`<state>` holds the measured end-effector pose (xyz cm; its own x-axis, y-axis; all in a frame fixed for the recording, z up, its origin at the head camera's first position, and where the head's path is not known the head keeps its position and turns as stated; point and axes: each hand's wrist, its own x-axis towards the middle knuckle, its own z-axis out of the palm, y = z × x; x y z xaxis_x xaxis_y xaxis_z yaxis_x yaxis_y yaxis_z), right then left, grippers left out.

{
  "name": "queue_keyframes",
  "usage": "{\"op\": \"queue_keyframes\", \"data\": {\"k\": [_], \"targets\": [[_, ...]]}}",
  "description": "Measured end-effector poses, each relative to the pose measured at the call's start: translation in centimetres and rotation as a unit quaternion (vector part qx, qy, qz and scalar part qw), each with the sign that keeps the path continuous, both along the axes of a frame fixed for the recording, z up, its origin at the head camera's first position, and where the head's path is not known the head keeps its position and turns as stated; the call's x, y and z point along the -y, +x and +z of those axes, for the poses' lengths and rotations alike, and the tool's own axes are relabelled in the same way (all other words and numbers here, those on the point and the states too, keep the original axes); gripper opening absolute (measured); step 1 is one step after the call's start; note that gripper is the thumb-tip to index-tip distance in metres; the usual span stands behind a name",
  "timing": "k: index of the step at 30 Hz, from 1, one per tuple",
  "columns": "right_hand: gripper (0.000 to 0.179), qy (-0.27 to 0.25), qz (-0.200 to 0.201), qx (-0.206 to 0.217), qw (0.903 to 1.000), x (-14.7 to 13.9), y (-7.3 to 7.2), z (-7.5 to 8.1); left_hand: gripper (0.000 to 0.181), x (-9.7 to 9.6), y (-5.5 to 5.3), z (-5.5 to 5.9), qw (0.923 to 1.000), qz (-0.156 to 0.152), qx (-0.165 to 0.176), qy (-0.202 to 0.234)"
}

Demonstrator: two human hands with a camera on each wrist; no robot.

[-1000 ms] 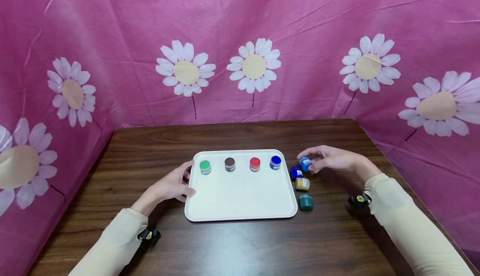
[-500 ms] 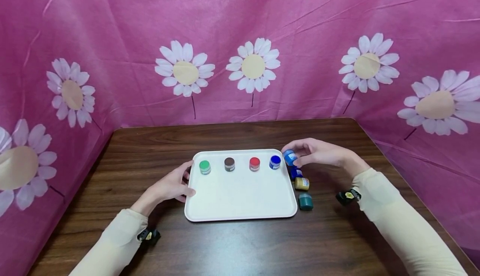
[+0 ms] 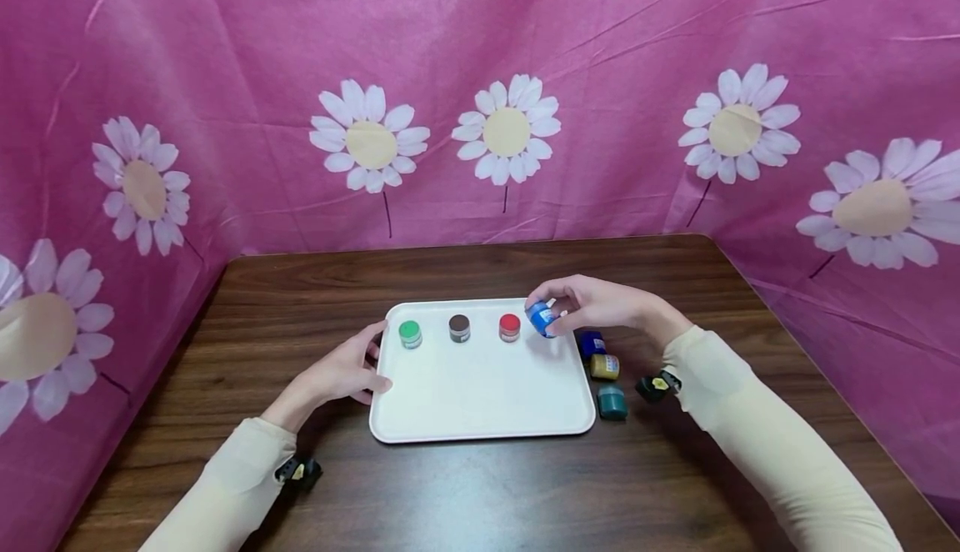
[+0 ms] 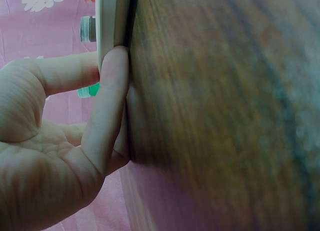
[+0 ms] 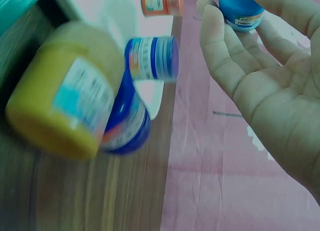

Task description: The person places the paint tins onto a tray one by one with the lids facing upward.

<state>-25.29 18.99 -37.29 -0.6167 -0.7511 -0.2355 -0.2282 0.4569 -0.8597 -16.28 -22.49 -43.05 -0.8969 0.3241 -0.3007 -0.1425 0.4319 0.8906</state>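
My right hand (image 3: 600,302) pinches a light blue paint jar (image 3: 542,319) between thumb and fingers, tilted, over the back right corner of the white tray (image 3: 480,393). In the right wrist view a dark blue paint jar (image 5: 152,58) stands on the tray below that hand; the head view hides it behind the held jar. Along the tray's back edge stand a green-lidded jar (image 3: 410,334), a brown one (image 3: 459,328) and a red one (image 3: 509,328). With thumb above and fingers beneath, my left hand (image 3: 345,368) grips the tray's left rim (image 4: 106,28).
Right of the tray, another dark blue jar (image 3: 592,343) and a mustard yellow jar (image 3: 604,367) lie on their sides, close together. A teal jar (image 3: 612,403) is just nearer. The wooden table (image 3: 450,494) meets a pink flowered cloth (image 3: 600,210) behind and at both sides.
My right hand has carried the light blue jar leftward from beside the loose jars, across the tray's right rim, to above its back right corner. The left hand stays on the rim.
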Motion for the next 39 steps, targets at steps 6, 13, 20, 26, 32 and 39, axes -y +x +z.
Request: {"op": "queue_keyframes", "data": {"k": [6, 13, 20, 26, 32, 39], "targets": [[0.046, 0.003, 0.028, -0.006, 0.9996, 2.4, -0.4, 0.1, 0.098, -0.1, 0.1, 0.2, 1.0000, -0.001, 0.002, -0.002], [0.044, -0.011, 0.066, 0.006, 0.9977, 5.3, -0.7, 0.3, 0.098, -0.2, 0.1, 0.3, 1.0000, -0.003, 0.002, 0.000], [0.035, -0.002, 0.168, 0.009, 0.9857, 8.6, -0.2, -0.3, 0.099, -0.2, 0.1, 0.3, 1.0000, 0.000, 0.007, -0.002], [0.035, 0.031, 0.189, 0.021, 0.9812, 11.2, 0.4, -1.2, 0.099, -0.2, 0.0, 0.1, 1.0000, 0.000, 0.006, -0.001], [0.036, 0.066, 0.230, 0.044, 0.9699, 13.4, 1.1, -1.7, 0.098, -0.1, 0.0, 0.1, 1.0000, 0.001, 0.009, -0.001], [0.028, 0.107, 0.245, 0.034, 0.9631, 14.6, 1.4, -2.3, 0.099, -0.2, 0.1, 0.2, 0.9999, -0.006, 0.005, 0.009]]}}
